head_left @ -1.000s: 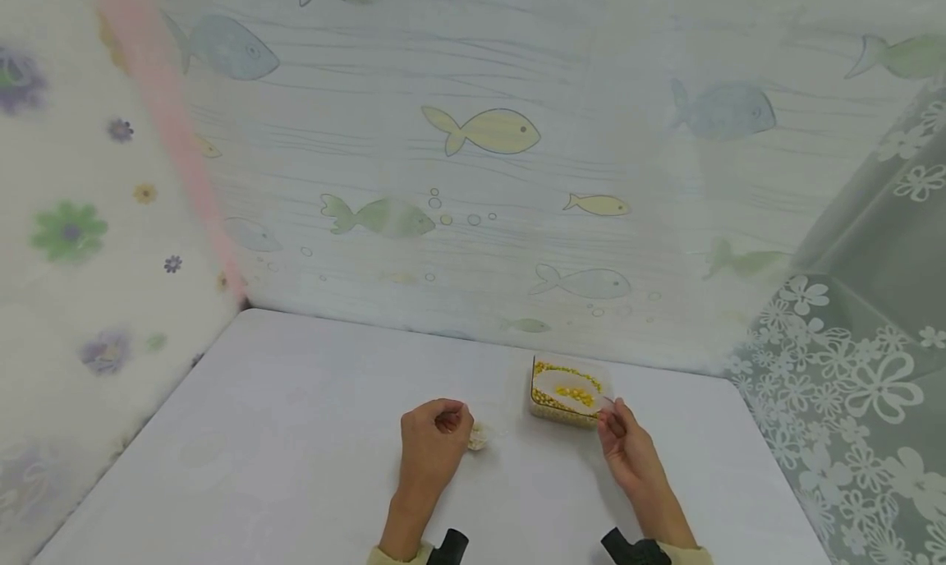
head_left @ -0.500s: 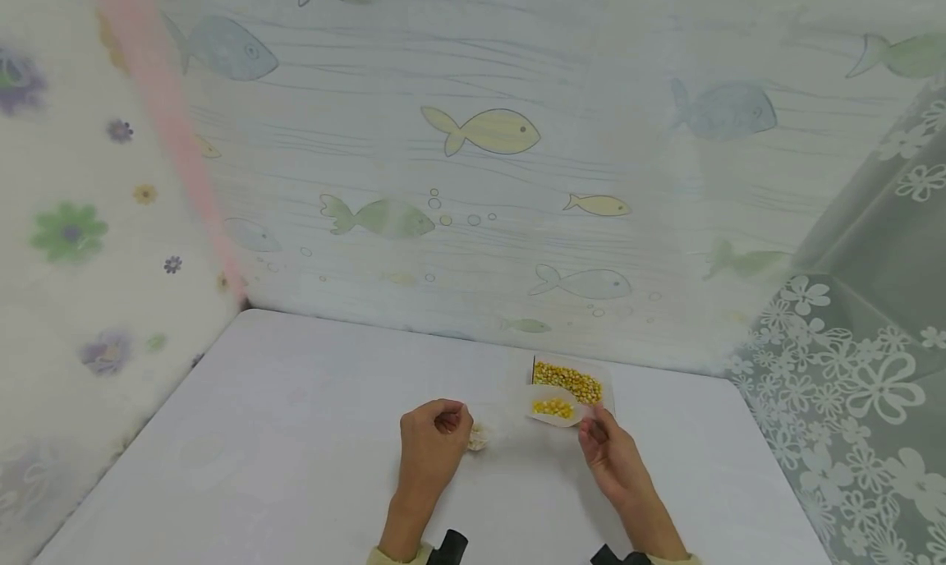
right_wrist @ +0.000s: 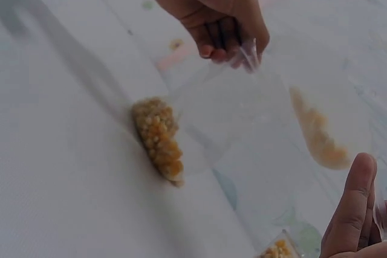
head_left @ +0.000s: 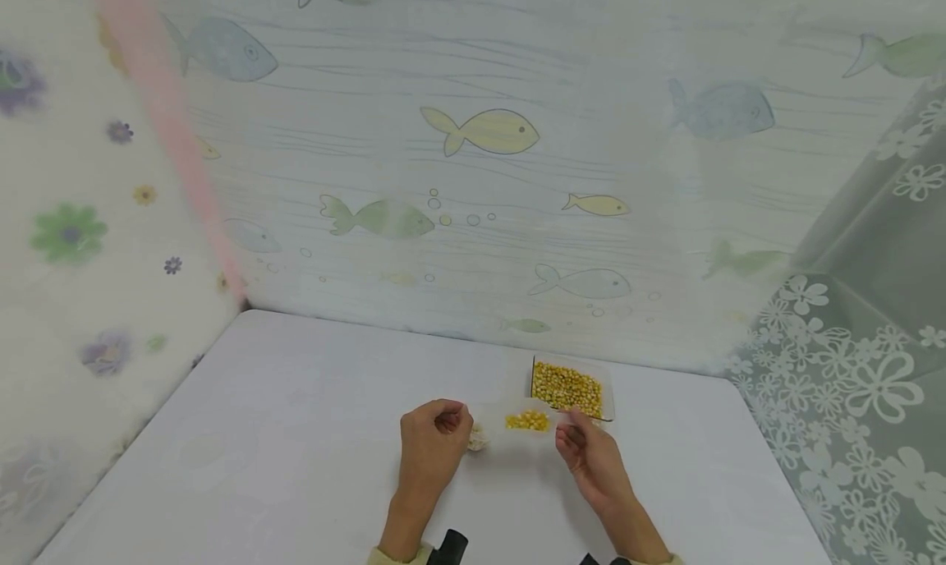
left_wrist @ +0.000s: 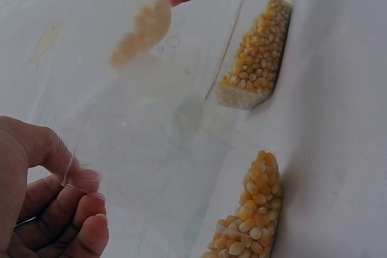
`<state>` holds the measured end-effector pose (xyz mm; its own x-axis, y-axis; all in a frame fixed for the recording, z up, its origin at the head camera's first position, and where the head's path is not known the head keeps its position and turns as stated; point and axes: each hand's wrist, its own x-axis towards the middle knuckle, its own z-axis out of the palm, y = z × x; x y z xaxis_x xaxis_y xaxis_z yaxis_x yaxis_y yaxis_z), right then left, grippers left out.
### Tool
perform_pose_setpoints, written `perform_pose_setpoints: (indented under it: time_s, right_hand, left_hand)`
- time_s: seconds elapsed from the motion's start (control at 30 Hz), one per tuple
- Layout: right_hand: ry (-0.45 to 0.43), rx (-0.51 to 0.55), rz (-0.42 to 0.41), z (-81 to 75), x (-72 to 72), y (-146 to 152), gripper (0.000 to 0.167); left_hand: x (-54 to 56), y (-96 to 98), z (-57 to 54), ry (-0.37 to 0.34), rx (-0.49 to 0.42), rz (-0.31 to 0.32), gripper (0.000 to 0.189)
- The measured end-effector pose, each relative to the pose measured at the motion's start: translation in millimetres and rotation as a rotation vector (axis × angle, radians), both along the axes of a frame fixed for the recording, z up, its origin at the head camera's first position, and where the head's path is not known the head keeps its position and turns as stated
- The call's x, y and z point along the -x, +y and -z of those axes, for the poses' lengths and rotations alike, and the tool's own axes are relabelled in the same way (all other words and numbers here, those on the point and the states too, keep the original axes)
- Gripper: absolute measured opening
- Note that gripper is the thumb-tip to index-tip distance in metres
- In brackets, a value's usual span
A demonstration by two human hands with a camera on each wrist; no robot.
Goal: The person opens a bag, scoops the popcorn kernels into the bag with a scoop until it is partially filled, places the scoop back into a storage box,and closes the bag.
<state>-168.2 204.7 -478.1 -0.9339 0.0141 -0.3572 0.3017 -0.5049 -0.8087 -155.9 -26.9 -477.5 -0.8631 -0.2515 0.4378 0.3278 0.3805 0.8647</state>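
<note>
My left hand (head_left: 432, 442) pinches the top edge of a clear plastic bag (right_wrist: 211, 110). The bag hangs down to the table, with yellow corn kernels (left_wrist: 251, 209) gathered at its bottom. In my right hand (head_left: 594, 454) is a translucent white scoop (left_wrist: 124, 19), gripped between thumb and fingers at one end. A small heap of kernels (head_left: 526, 420) lies in the scoop, which is held level over the table, beside the bag's top in the head view. Behind it stands a clear box (head_left: 610, 401) holding many more kernels.
All this rests on a white table (head_left: 310, 434). A wall sheet printed with fish (head_left: 480, 220) rises along its back edge, a flowered sheet (head_left: 103, 302) on the left, and a grey flowered curtain (head_left: 857, 401) on the right.
My right hand has moved left and nearer, carrying the loaded scoop from over the box towards the bag. The box's kernels are now uncovered. My left hand has stayed put.
</note>
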Motion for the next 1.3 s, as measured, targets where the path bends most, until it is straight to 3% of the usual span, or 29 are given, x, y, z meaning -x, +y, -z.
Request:
perform_pose_setpoints:
  time_s: [0.47,0.8,1.3]
  right_hand:
    - [0.109,-0.255,0.12,-7.8,1.1,-14,0.029]
    - [0.254,-0.486,0.111,-24.3,-2.7,-25,0.036]
    - [0.361,-0.557,0.092,-31.4,-6.2,-32,0.029]
  left_hand:
    - [-0.1,1.9,0.4,0.004,0.011,0.01,0.01]
    - [-1.9,3.3,-1.1,-0.009,0.012,0.013,0.009]
    - [-0.9,2.1,-2.6,0.003,0.002,0.002,0.009]
